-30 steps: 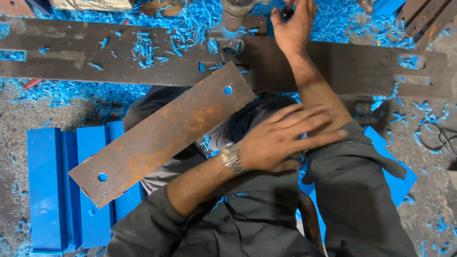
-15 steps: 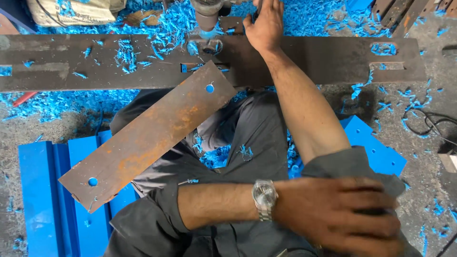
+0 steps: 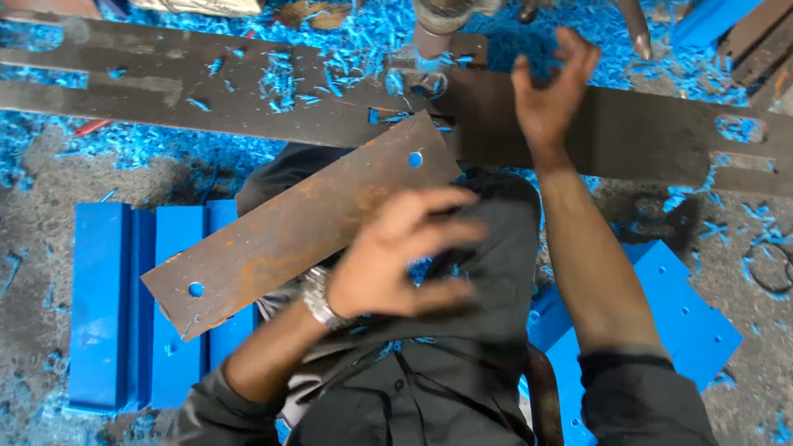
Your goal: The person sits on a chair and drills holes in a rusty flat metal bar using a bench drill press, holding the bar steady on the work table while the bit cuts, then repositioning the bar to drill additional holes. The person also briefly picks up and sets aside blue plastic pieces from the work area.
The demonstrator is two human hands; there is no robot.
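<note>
I am holding my left hand over my lap, just beside the lower right edge of the rusty steel plate. Its fingers are spread loosely and holding nothing; the hand is motion-blurred, so I cannot tell whether it is touching the plate. A metal wristwatch is sitting on that wrist.

The plate is lying tilted across my left thigh, its upper end meeting the dark steel bed and its lower end overhanging the blue channel sections on the floor. One hole is showing near each end of the plate.

I am raising my right hand over the bed, to the right of the drill spindle. Its fingers are curled partly open and are gripping nothing.

Blue swarf is covering the bed and the floor around it. A blue perforated plate is lying under my right forearm.
</note>
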